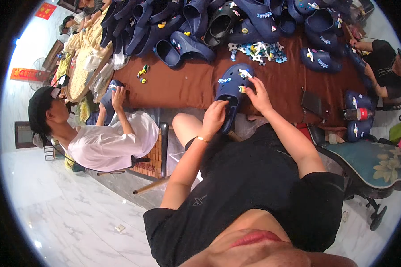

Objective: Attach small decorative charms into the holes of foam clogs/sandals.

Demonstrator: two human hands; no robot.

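A navy clog [225,90] lies over the table's front edge, toe pointing away from me. Its upper carries a blue-and-white lettered charm, a white figure charm [244,74] and a small colourful charm [242,89]. My left hand [215,118] is closed on the clog's opening, its fingertips partly hidden inside. Along the right side of the toe, my right hand [259,97] has thumb and fingers closed against the upper, beside the small charm. Beyond the toe spreads a pile of blue, white and black charms [258,54]. Several yellow-and-dark charms [143,74] sit farther left.
Many navy clogs [194,46] are heaped along the far side of the brown-covered table [178,91]. At left, a person in white [116,138] handles another clog. Another person in black [383,66] sits at right, near a bottle [358,114] and a green-cushioned chair [365,162].
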